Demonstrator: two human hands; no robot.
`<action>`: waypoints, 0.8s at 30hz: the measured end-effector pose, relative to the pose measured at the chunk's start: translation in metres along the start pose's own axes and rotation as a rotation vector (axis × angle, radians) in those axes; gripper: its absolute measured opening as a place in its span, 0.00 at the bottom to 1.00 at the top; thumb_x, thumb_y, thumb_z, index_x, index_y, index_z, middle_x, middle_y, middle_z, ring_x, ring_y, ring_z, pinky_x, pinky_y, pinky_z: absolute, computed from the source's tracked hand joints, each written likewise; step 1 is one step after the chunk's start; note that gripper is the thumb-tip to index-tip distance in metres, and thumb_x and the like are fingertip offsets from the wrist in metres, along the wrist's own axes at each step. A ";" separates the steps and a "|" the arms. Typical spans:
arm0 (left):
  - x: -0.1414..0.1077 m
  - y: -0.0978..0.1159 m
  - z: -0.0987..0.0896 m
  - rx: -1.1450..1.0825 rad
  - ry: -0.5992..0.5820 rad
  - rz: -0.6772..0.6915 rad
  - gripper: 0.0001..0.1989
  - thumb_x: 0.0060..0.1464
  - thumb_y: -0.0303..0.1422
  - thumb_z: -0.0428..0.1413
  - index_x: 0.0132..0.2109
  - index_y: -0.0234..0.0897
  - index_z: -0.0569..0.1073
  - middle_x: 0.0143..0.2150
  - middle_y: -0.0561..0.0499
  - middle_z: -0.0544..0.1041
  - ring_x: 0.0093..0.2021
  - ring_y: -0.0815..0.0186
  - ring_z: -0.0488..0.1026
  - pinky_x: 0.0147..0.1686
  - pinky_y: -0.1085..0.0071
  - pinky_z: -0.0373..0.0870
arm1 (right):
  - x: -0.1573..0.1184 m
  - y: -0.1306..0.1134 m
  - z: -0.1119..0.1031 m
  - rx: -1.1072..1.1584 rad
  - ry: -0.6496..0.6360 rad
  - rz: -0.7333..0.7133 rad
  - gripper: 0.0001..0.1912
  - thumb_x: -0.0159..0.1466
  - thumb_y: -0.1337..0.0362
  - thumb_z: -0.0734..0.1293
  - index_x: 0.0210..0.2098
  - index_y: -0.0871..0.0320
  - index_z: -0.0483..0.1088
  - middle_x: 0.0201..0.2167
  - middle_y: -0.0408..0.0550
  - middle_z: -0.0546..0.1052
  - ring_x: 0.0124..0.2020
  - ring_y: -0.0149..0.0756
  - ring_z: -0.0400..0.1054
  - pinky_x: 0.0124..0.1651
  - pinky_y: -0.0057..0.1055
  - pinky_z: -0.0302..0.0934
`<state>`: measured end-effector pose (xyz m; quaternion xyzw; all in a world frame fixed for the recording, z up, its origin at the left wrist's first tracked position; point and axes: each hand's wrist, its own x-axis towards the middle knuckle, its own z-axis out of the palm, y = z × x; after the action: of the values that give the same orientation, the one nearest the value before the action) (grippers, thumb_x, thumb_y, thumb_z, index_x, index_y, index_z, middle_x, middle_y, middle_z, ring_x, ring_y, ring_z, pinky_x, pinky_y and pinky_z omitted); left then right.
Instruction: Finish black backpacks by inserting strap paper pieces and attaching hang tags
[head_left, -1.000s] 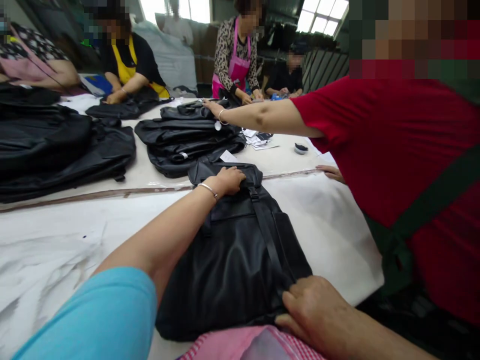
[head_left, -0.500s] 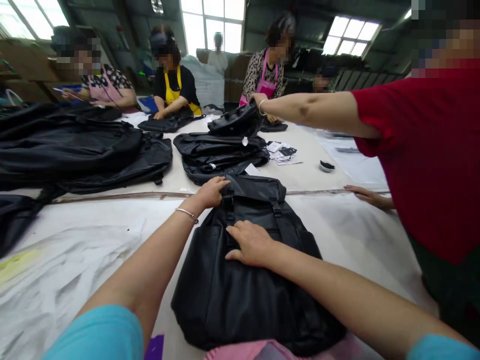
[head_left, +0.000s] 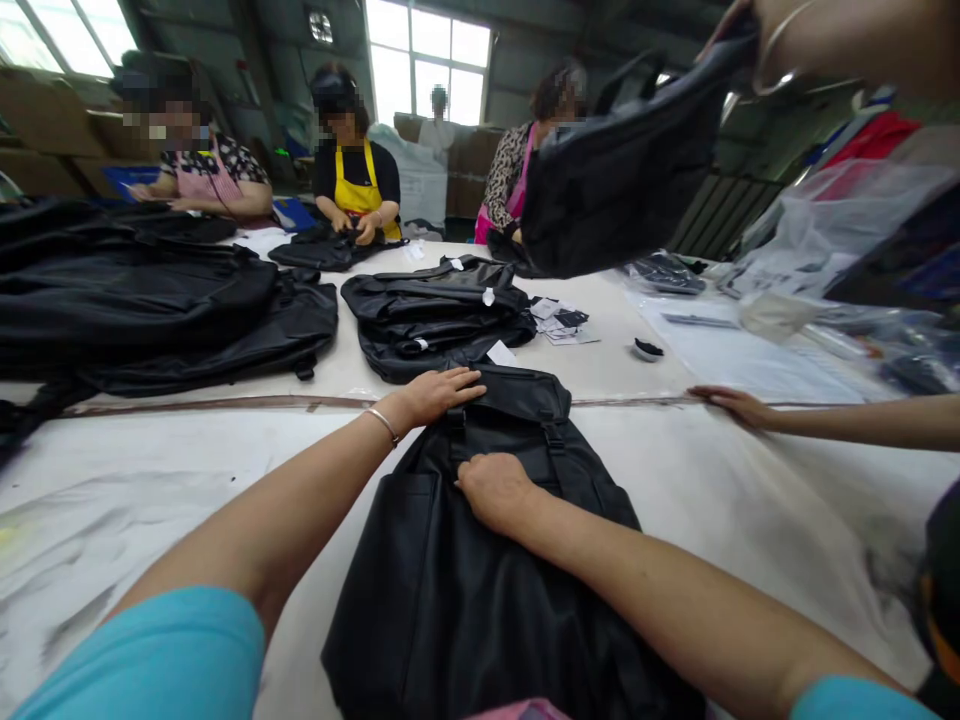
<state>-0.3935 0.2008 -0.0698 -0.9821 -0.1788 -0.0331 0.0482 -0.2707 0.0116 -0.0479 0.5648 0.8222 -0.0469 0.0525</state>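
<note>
A black backpack [head_left: 420, 600] with a smooth, leather-like surface lies front up on the table before me, its top flap pointing away. My left hand [head_left: 439, 396] rests flat on the left part of the flap, fingers stretched out and holding nothing. Lower down, my right hand [head_left: 499, 492] is closed against the front of the pack, just under the left buckle strap. Its fingertips are partly hidden, pinching the pack's material there. A second buckle [head_left: 553, 436] shows on the flap's right side.
Beyond the flap lies a stack of black bags [head_left: 435, 310], beside paper tags [head_left: 559, 320] and a small dish [head_left: 648, 349]. More black bags [head_left: 150, 300] fill the left. A co-worker's hand [head_left: 739, 407] rests at right; another raised hand holds a black bag [head_left: 622, 180]. Several people work opposite.
The co-worker at right has lifted a black bag off the stack, up and rightward. My right hand's fingers have curled closed; my left hand has flattened onto the flap.
</note>
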 end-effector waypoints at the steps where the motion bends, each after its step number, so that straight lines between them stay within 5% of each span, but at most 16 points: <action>1: 0.003 0.000 0.002 -0.003 -0.001 -0.018 0.36 0.56 0.20 0.46 0.68 0.52 0.55 0.70 0.49 0.55 0.69 0.61 0.53 0.58 0.65 0.63 | 0.000 -0.003 -0.003 -0.001 -0.021 -0.009 0.17 0.68 0.62 0.57 0.38 0.63 0.76 0.35 0.57 0.80 0.37 0.46 0.75 0.37 0.37 0.66; 8: 0.013 0.010 0.032 0.093 0.017 -0.095 0.23 0.62 0.25 0.45 0.62 0.41 0.65 0.65 0.41 0.65 0.60 0.57 0.67 0.52 0.62 0.70 | -0.051 -0.036 -0.013 0.085 -0.167 -0.173 0.09 0.59 0.69 0.63 0.34 0.62 0.76 0.33 0.56 0.80 0.34 0.44 0.75 0.34 0.35 0.67; 14: 0.005 0.017 0.041 0.117 0.048 -0.111 0.24 0.62 0.24 0.45 0.63 0.41 0.64 0.66 0.43 0.63 0.61 0.56 0.67 0.50 0.62 0.72 | -0.093 -0.040 -0.008 0.125 0.032 -0.090 0.08 0.61 0.67 0.62 0.33 0.62 0.73 0.30 0.56 0.78 0.32 0.43 0.74 0.34 0.36 0.66; 20: 0.002 0.015 0.047 0.116 0.062 -0.119 0.24 0.62 0.23 0.45 0.64 0.40 0.63 0.67 0.42 0.62 0.63 0.57 0.65 0.51 0.61 0.71 | -0.109 -0.058 -0.014 0.199 -0.036 -0.281 0.05 0.58 0.69 0.64 0.31 0.62 0.72 0.29 0.53 0.78 0.30 0.41 0.73 0.29 0.33 0.63; 24: 0.001 0.013 0.053 0.112 0.079 -0.115 0.24 0.62 0.24 0.44 0.64 0.41 0.63 0.67 0.42 0.62 0.63 0.57 0.64 0.51 0.61 0.72 | -0.117 -0.065 -0.012 0.172 0.053 -0.294 0.08 0.61 0.69 0.62 0.29 0.62 0.72 0.26 0.53 0.78 0.28 0.41 0.73 0.26 0.33 0.62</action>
<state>-0.3849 0.1944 -0.1231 -0.9639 -0.2345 -0.0645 0.1080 -0.2902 -0.1185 -0.0182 0.4417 0.8901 -0.1093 -0.0251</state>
